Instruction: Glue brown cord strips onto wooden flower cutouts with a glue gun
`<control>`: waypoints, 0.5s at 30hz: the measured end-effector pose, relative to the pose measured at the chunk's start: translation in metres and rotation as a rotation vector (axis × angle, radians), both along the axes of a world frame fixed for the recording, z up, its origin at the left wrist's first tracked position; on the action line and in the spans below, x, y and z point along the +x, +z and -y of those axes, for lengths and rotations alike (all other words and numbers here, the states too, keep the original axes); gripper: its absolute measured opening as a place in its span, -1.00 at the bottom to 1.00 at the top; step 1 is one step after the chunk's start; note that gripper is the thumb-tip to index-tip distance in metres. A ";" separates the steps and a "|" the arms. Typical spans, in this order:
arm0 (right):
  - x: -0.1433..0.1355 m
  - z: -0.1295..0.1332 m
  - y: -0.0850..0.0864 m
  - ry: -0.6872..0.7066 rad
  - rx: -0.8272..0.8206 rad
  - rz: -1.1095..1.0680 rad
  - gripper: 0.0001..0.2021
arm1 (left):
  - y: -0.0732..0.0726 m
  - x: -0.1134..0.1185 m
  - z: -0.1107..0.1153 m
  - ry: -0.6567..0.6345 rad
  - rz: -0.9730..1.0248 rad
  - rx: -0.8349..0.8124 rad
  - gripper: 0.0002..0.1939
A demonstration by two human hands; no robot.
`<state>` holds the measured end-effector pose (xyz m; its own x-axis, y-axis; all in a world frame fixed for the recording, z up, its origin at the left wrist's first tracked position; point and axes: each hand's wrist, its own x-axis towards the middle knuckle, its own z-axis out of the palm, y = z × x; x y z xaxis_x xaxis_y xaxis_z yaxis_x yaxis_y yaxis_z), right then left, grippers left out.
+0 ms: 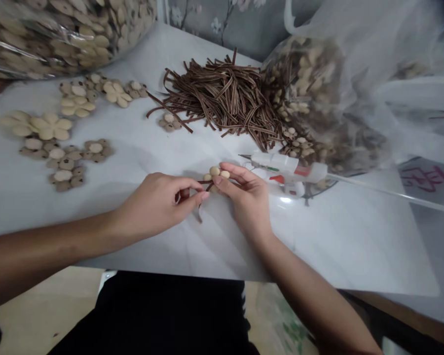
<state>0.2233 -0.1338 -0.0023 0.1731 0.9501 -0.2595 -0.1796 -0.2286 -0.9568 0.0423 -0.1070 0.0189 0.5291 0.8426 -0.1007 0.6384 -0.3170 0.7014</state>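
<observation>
Near the table's front middle, my right hand (246,195) pinches a small cream flower (215,171) between thumb and fingers. My left hand (166,199) is closed on a thin brown strip (205,183) at the flower's left side, and an end of strip hangs below the fingertips. Behind the hands lies a large pile of brown strips (222,96). A single small flower (169,122) sits at the pile's left edge. To the right of my right hand rests a white glue gun (277,161) with a metal tip and red parts.
Cream and brown flowers (52,126) lie at the table's left. A clear bag of flower pieces (70,37) stands at the back left. Another plastic bag (314,74) of flowers with strips fills the back right. The white table's (340,246) front edge runs below my forearms.
</observation>
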 end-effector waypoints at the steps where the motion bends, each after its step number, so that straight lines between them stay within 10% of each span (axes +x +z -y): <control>1: 0.000 0.000 0.000 0.000 0.001 0.008 -0.71 | -0.002 0.001 0.000 0.012 0.013 -0.087 -0.70; 15: -0.001 0.000 -0.001 -0.022 0.019 0.038 -0.72 | 0.000 0.005 -0.010 0.059 0.215 -0.544 -0.68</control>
<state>0.2219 -0.1334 -0.0034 0.2036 0.9506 -0.2344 -0.1481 -0.2068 -0.9671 0.0472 -0.0966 0.0187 0.5389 0.7287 -0.4226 0.4698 0.1564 0.8688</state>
